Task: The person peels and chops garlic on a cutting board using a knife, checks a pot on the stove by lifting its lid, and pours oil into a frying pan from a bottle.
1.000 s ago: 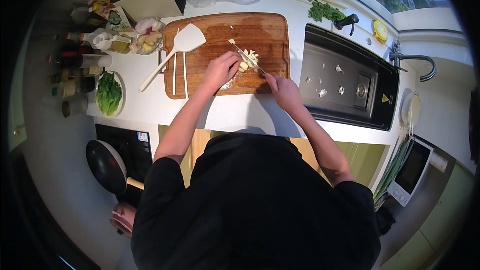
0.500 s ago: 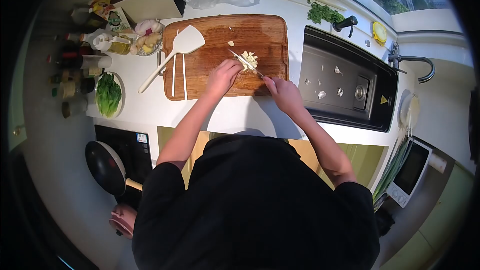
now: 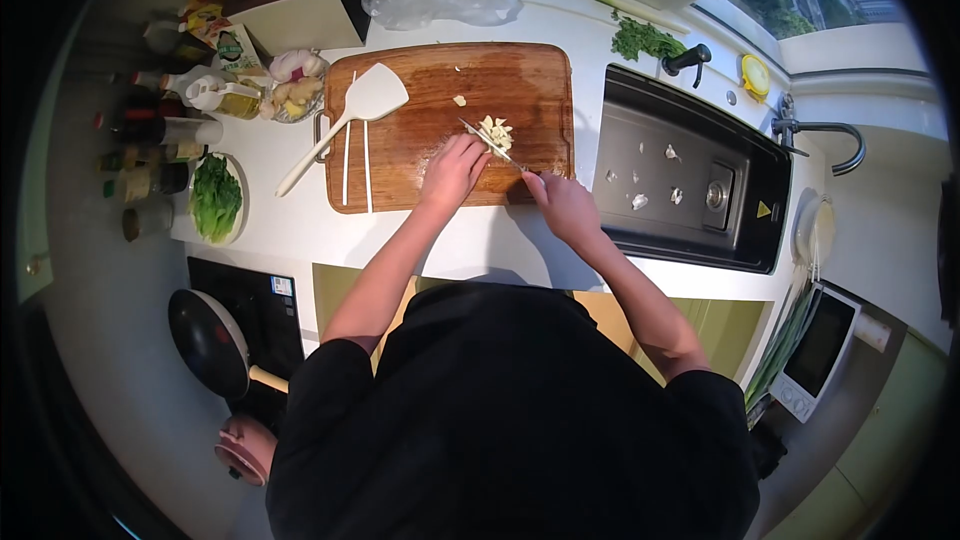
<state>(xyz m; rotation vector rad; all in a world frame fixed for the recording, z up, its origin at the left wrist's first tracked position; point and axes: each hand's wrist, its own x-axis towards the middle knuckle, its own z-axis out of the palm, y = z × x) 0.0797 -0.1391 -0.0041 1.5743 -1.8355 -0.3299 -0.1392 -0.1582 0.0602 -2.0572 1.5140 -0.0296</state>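
My right hand grips the handle of a knife, whose blade slants up to the left over the wooden cutting board. A small heap of chopped garlic lies against the blade's far side. On the near side, my left hand rests low with its fingers bent and pressed together beside the blade; what lies under the fingertips is hidden. One loose garlic piece sits farther back. A white spatula and a pair of white chopsticks lie across the board's left part.
To the right is a dark sink with white scraps in it and a faucet. A plate of leafy greens, bottles, and a bowl of ginger and garlic stand left. A frying pan sits on the stove below.
The whole view has shifted slightly, so the board and sink sit a little lower. Both hands stay at the garlic, with the knife still in my right hand.
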